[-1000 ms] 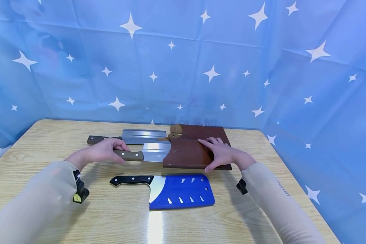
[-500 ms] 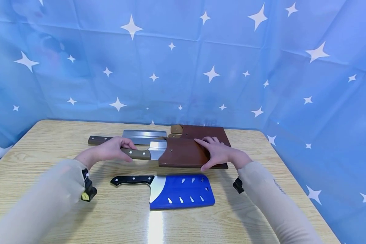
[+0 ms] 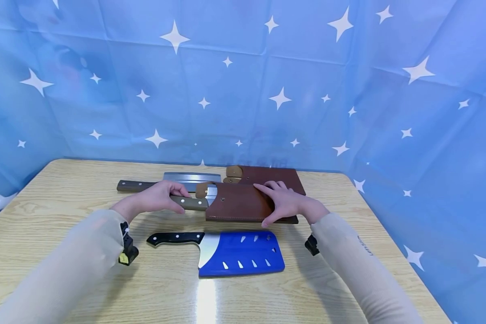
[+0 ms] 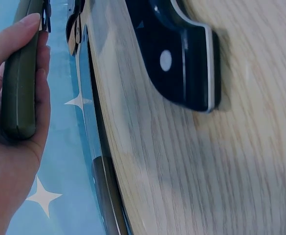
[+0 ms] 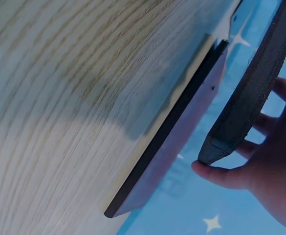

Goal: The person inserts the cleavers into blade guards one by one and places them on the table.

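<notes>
My left hand (image 3: pixel 155 198) grips the brown handle (image 3: pixel 194 204) of a cleaver (image 3: pixel 211 192). Only a short strip of its steel blade shows; the rest is inside a dark brown leather sheath (image 3: pixel 235 202). From the other end, my right hand (image 3: pixel 285 203) holds that sheath, thumb on the near edge and fingers over the far one. In the left wrist view the fingers wrap round the handle (image 4: pixel 20 93). The right wrist view shows the sheath's edge (image 5: pixel 245 103) between thumb and fingers, raised above the table.
Behind lies a second cleaver (image 3: pixel 192 176) with a bare blade, beside another brown sheath (image 3: pixel 271 173). In front is a black-handled cleaver (image 3: pixel 174 238) in a blue blade cover (image 3: pixel 247 254). A starry blue cloth (image 3: pixel 243 112) hangs behind the wooden table (image 3: pixel 85 189).
My left hand has moved right, and the cleaver's blade has slid deeper into the sheath. The right hand and sheath have shifted slightly left. A tan flap now shows by the handle.
</notes>
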The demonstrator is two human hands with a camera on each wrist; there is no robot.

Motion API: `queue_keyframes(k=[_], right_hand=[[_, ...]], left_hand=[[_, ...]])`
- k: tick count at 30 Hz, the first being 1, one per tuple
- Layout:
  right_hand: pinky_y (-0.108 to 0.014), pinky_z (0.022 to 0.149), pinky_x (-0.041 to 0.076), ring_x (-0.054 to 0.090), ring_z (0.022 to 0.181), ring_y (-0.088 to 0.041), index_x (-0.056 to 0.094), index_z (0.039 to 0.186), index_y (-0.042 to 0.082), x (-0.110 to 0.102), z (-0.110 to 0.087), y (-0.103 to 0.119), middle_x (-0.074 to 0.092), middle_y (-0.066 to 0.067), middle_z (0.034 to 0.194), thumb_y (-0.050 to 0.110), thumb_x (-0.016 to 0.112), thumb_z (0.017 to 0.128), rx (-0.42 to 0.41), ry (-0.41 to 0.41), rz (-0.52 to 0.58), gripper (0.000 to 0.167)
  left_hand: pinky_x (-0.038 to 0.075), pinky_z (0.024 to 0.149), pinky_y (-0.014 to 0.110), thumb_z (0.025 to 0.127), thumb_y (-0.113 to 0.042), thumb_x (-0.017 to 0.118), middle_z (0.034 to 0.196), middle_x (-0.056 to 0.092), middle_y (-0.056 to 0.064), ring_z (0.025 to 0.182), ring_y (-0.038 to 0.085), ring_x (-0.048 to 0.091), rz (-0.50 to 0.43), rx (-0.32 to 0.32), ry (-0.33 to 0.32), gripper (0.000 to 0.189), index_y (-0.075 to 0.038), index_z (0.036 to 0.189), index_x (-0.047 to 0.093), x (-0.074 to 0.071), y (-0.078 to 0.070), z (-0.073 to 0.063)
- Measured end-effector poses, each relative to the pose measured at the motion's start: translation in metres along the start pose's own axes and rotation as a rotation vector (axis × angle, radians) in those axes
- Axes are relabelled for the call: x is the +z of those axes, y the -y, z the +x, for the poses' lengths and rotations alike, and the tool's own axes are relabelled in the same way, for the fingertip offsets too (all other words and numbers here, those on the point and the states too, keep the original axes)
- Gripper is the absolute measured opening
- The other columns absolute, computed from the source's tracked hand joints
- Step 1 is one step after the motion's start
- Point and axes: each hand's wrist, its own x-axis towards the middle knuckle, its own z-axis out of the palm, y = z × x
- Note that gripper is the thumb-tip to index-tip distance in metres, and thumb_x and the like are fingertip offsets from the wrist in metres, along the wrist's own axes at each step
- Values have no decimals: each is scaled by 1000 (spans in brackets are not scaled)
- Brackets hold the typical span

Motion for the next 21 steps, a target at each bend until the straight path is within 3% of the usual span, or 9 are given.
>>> queue_keyframes(k=[10, 21], right_hand=[[-66, 100, 27, 24, 132, -38, 16, 151, 21, 0, 3, 6, 26, -14, 148, 59, 74, 66, -11, 4, -3, 109], [-65, 100, 28, 24, 132, -37, 17, 151, 20, 4, 10, 10, 26, -14, 148, 58, 75, 66, -7, 10, -8, 110]], left_hand=[[49, 71, 29, 74, -5, 75, 93, 71, 9, 77, 14, 62, 5, 46, 8, 31, -1, 103, 64, 6, -3, 10], [51, 69, 30, 73, -4, 75, 89, 70, 7, 75, 15, 61, -6, 41, 1, 27, -2, 97, 64, 16, -5, 20]])
